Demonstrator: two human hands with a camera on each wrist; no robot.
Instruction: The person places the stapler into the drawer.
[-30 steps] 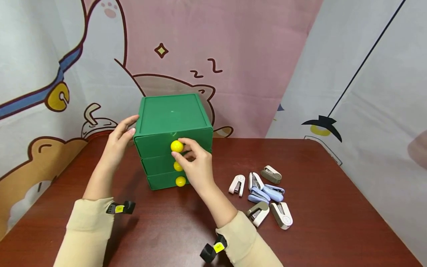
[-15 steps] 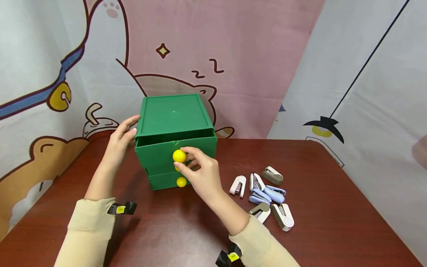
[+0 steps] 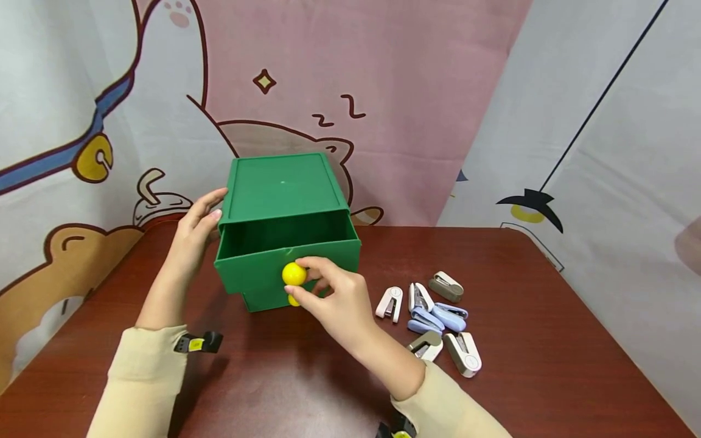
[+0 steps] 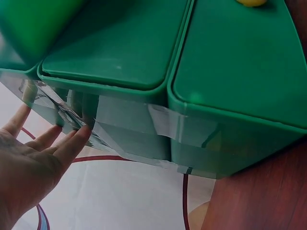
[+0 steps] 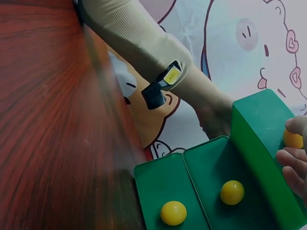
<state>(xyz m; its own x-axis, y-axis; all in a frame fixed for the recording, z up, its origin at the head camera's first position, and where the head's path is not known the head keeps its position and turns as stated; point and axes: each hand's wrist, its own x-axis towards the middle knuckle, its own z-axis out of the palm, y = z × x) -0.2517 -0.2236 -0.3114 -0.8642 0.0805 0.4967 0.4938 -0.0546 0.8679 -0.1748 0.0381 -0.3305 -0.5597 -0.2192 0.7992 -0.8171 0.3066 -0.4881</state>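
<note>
A green cabinet of three stacked drawers [image 3: 285, 182] stands on the table, its top drawer [image 3: 257, 267] pulled part way out and bare inside where it shows. My right hand [image 3: 342, 304] pinches the yellow round knob [image 3: 294, 274] of that drawer between thumb and fingers. Against the cabinet's left side rests my left hand [image 3: 191, 234]; in the left wrist view its straight fingers [image 4: 72, 143] touch the clear tape on the side wall. Two lower knobs, the middle one [image 5: 232, 192] and the bottom one [image 5: 173, 213], show in the right wrist view on closed drawers.
Several small staplers lie right of the cabinet: a white one [image 3: 389, 304], blue ones [image 3: 450, 316], a grey-brown one [image 3: 446, 286] and a white one [image 3: 463, 353] nearer the front. A printed cloth [image 3: 416, 109] hangs behind the brown table [image 3: 526, 316].
The top drawer has slid out from closed toward the person, with my right hand drawing back on its knob. My left hand stays against the cabinet's side.
</note>
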